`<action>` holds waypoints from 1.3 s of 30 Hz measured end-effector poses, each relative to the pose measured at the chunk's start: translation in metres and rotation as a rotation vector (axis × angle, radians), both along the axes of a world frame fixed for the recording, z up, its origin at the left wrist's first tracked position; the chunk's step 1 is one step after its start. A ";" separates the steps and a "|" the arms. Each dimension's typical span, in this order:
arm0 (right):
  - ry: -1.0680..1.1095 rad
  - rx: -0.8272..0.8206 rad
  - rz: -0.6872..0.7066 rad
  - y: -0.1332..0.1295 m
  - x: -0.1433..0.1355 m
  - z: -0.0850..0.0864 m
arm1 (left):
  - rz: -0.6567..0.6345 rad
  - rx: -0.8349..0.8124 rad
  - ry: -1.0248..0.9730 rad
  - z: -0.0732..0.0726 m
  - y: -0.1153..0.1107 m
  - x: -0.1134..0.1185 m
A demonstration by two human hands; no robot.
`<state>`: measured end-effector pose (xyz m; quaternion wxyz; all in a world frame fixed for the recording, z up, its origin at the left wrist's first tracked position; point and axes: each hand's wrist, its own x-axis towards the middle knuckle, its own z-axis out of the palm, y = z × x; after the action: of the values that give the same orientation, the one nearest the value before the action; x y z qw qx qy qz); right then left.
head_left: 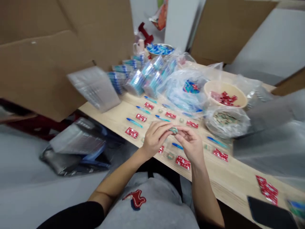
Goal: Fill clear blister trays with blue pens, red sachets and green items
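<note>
Two hands on one tiny thing here. From the head view, the only angle there is, the left hand and the right hand meet fingertip to fingertip over the front part of the surface, and the small striped piece, green and whitish, sits between them. The left is curled in with thumb and fingers pinching it. The right has its thumb and index finger closed at the other side, its other fingers loosely bent. Too blurry to tell exactly what the piece is or how hard they're squeezing.

For handling it well, imo: keep it to a light fingertip pinch, let one hand hold firm while the other does the fiddly bit, and don't twist against each other or it could ping off. Keep both wrists up too, because a blue pen and a red patterned packet lie right below and could get nudged out of their neat spacing. If it does drop, it'd be easy to mix up with the small pale-green piece on the surface, just beside that packet.
</note>
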<state>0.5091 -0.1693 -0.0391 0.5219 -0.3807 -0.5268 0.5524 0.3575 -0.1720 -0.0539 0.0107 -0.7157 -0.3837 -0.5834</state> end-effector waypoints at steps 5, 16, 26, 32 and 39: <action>-0.095 -0.118 0.123 -0.012 -0.036 -0.043 | 0.077 -0.245 0.078 -0.038 -0.035 -0.040; -0.526 0.081 0.182 -0.013 -0.069 -0.091 | 0.481 -1.059 -0.289 -0.106 -0.020 -0.155; -0.565 -0.018 -0.014 -0.017 -0.019 -0.100 | 0.706 -1.188 0.079 -0.124 0.020 -0.186; -0.555 -0.054 0.003 -0.022 -0.012 -0.104 | 0.713 -1.195 0.300 -0.116 0.018 -0.174; -0.570 -0.051 -0.007 -0.030 -0.005 -0.108 | 0.778 -1.165 0.408 -0.110 0.014 -0.162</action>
<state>0.5040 -0.1990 -0.1475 0.3447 -0.5356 -0.6370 0.4342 0.1952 -0.1577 -0.1643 -0.0942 -0.5116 -0.8489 -0.0936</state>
